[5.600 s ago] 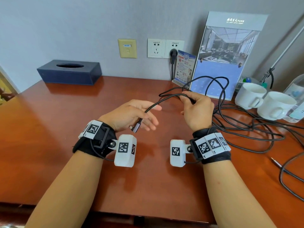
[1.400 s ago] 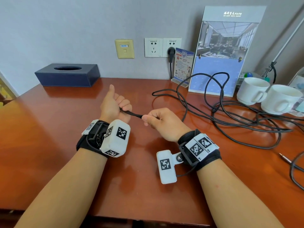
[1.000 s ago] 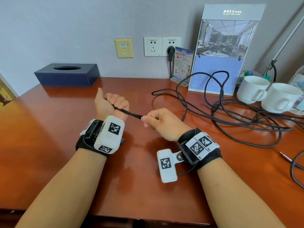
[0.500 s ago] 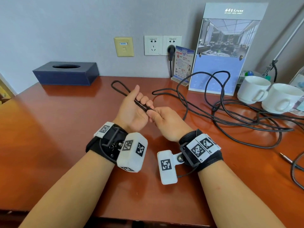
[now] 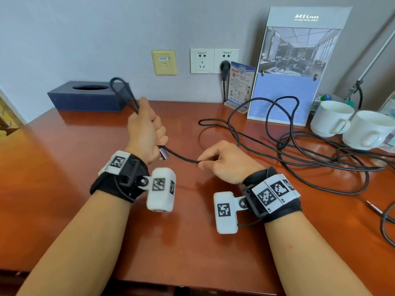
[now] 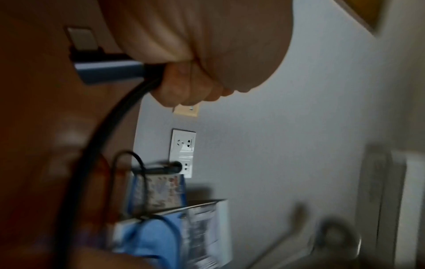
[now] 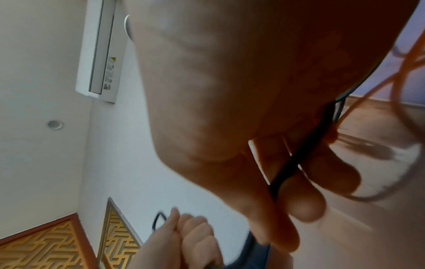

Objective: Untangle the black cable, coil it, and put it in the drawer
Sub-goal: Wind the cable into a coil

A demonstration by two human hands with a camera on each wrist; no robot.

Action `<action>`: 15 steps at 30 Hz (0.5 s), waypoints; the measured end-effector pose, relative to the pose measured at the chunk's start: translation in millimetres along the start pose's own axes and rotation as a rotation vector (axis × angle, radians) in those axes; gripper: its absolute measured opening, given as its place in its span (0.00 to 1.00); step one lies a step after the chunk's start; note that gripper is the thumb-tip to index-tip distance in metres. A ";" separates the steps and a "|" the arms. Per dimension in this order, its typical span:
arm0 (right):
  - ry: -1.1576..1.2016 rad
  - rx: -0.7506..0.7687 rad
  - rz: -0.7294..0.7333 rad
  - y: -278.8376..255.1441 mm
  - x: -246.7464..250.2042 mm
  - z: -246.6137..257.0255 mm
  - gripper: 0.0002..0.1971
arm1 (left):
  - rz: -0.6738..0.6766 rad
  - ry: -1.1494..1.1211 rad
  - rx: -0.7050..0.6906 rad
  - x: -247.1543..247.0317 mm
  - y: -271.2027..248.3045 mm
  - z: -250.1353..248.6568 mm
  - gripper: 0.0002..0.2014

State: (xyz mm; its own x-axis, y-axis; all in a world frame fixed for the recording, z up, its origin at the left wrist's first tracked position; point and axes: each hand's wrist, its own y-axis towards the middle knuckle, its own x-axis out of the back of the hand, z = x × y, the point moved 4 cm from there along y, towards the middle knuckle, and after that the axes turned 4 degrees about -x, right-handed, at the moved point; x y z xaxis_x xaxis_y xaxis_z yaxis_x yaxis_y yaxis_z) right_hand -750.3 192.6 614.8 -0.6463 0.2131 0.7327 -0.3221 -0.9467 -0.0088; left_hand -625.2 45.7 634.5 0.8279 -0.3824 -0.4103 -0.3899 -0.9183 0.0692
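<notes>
My left hand (image 5: 147, 133) is raised in a fist round the black cable (image 5: 181, 157). A narrow loop (image 5: 121, 92) of it sticks up above the thumb, and the grey plug (image 5: 163, 153) hangs out below the fist. In the left wrist view the plug (image 6: 108, 72) and cable (image 6: 101, 138) leave the curled fingers. My right hand (image 5: 222, 165) pinches the cable a short way to the right, and the right wrist view shows the cable (image 7: 292, 162) between thumb and fingers. Beyond it the cable's slack (image 5: 299, 159) lies tangled on the desk. No drawer is in view.
The red-brown desk (image 5: 64, 167) ends at a grey wall. A dark blue tissue box (image 5: 85, 97) sits at back left. A standing brochure board (image 5: 292, 67), a small card (image 5: 240, 86), two white cups (image 5: 350, 127) and a lamp stem (image 5: 367, 69) stand at back right. Another cable end (image 5: 376, 210) lies at right.
My left hand has turned upright and lifted away from the right one. The loop now stands above the fist and the plug shows below it. A short stretch of cable spans the hands.
</notes>
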 end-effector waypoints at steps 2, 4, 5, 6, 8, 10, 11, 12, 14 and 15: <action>-0.025 0.056 0.025 -1.9 -1.8 5.7 0.06 | 0.113 0.399 -0.144 -11.7 -7.4 -2.4 0.27; 0.006 0.148 -0.002 -4.6 -1.9 15.0 0.05 | 0.319 0.888 -0.289 -23.0 -14.8 2.4 0.28; 0.040 0.190 -0.044 -4.8 -0.4 17.7 0.04 | 0.418 1.049 -0.310 -27.7 -20.3 6.0 0.28; 0.093 0.222 -0.096 -4.2 1.6 18.6 0.03 | 0.512 1.120 -0.288 -30.7 -25.3 10.4 0.28; 0.228 0.273 -0.183 -2.1 4.8 16.4 0.05 | 0.662 1.114 -0.172 -36.8 -34.8 16.1 0.29; 0.316 0.311 -0.286 -1.8 8.7 14.6 0.13 | 0.735 1.061 -0.030 -40.6 -42.9 15.8 0.31; 0.325 0.317 -0.364 -3.0 12.9 14.2 0.17 | 0.754 1.028 0.026 -41.7 -45.2 14.9 0.32; 0.319 0.320 -0.436 -5.1 17.4 14.3 0.21 | 0.777 1.008 0.066 -42.8 -48.3 13.6 0.33; 0.251 0.311 -0.552 -8.6 25.9 13.9 0.25 | 0.855 1.009 0.077 -43.4 -52.3 10.2 0.34; 0.202 0.293 -0.599 -9.6 29.6 12.6 0.24 | 0.895 1.001 0.058 -43.2 -53.5 7.8 0.34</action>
State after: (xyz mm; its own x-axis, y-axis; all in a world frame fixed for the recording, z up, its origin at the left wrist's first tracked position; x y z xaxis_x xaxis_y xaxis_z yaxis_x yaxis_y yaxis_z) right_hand -757.6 204.9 645.1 -0.5410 0.7328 0.4127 -0.4820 -0.6723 0.5618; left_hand -643.3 112.2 641.4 0.2086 -0.7772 0.5936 -0.9437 -0.3193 -0.0865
